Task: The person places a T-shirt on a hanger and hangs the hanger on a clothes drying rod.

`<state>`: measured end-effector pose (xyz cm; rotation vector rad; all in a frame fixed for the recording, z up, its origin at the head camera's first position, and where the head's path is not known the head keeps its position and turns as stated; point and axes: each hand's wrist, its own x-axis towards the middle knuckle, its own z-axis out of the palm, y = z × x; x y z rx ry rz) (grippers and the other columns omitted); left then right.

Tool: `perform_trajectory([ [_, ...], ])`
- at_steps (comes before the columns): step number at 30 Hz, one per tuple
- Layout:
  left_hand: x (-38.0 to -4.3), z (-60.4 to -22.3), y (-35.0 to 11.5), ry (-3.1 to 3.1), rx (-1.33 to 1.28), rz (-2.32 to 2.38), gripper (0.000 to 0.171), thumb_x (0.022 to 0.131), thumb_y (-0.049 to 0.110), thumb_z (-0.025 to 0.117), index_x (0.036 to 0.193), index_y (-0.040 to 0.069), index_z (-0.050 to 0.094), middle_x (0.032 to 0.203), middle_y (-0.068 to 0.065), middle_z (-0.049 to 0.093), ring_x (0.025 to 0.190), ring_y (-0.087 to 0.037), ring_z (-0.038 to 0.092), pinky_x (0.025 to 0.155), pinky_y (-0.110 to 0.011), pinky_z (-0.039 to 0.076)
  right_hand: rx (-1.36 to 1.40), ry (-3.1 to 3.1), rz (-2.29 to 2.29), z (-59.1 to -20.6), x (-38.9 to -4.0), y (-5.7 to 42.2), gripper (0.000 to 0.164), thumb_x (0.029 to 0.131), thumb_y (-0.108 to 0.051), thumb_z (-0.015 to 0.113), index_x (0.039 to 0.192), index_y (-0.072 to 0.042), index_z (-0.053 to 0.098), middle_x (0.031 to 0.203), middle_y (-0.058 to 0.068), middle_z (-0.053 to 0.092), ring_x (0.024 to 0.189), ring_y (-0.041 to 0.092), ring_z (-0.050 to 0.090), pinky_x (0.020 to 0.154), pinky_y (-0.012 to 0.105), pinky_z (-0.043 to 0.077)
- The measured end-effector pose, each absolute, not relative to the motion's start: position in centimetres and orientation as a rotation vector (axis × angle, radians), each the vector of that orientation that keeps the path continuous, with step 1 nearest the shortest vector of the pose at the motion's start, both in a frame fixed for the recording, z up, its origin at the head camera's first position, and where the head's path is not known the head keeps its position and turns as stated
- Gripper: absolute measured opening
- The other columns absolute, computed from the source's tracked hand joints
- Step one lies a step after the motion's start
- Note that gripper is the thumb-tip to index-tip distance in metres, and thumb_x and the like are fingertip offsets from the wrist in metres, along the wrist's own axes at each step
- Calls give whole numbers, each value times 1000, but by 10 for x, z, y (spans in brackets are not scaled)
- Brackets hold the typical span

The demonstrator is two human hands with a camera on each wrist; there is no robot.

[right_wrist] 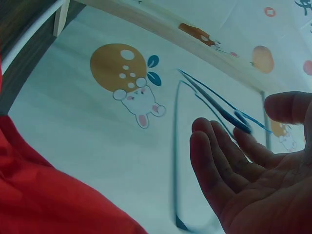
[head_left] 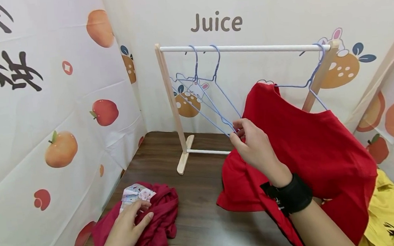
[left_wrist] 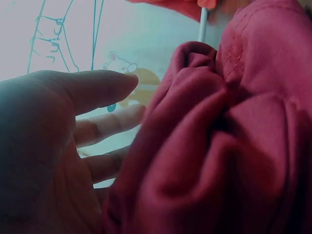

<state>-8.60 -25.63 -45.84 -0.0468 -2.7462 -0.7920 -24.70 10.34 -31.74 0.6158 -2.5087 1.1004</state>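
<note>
Two thin blue wire hangers (head_left: 228,99) hang from the rack's top bar on its left half. My right hand (head_left: 255,143) is at their lower ends, thumb and fingers apart. In the right wrist view its fingers are fairly straight beside the hanger wire, without closing round it. A red shirt (head_left: 298,150) hangs on another blue hanger (head_left: 312,82) at the rack's right end, behind my right forearm. At the lower left my left hand (head_left: 127,227) lies over a crumpled dark red garment (head_left: 164,224), its fingers loosely extended; contact is partly hidden.
The rack has a white top bar (head_left: 257,48), wooden posts and a wooden foot (head_left: 185,154) on the brown table (head_left: 197,229). A yellow garment (head_left: 391,204) lies at the lower right. Printed cloth walls (head_left: 161,11) enclose the back and sides.
</note>
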Motion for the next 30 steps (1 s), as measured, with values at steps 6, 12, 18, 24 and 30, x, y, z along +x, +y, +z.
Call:
perform_trajectory([
  [6, -83, -462, -247, -2753, -66, -886, 19, 93, 24, 77, 109, 30, 70, 87, 23, 56, 88, 2, 51, 75, -25, 47, 586, -2519, 1121, -322, -267, 89, 23, 100, -26, 58, 114, -7, 58, 88, 7, 64, 73, 22, 58, 69, 36, 49],
  [12, -83, -461, -234, -2722, -151, -989, 16, 97, 17, 71, 106, 30, 71, 79, 23, 54, 79, 4, 50, 71, -22, 46, 529, -2564, 1248, -325, -279, 78, 23, 103, -32, 54, 98, -9, 55, 78, 7, 68, 67, 19, 68, 61, 35, 49],
  [18, -83, -464, -226, -2730, -267, -1082, 16, 103, 13, 61, 107, 25, 70, 65, 20, 53, 57, 7, 47, 59, -19, 42, 498, -2578, 1380, -328, -286, 69, 42, 107, -44, 47, 91, -8, 62, 76, 11, 71, 61, 27, 71, 60, 35, 52],
  [24, -85, -469, -223, -2744, -244, -1089, 21, 91, 4, 73, 104, 21, 69, 66, 18, 54, 54, 7, 43, 53, -18, 41, 543, -2453, 1368, -330, -289, 65, 51, 109, -38, 44, 68, -10, 50, 56, 4, 53, 50, 22, 52, 51, 34, 39],
  [30, -86, -472, -218, -2807, -38, -964, 47, 77, 3, 86, 117, 15, 64, 80, 11, 50, 71, -1, 48, 66, -21, 44, 559, -2347, 1289, -329, -288, 68, 47, 109, -26, 47, 65, -8, 47, 69, 7, 43, 62, 21, 40, 57, 34, 35],
])
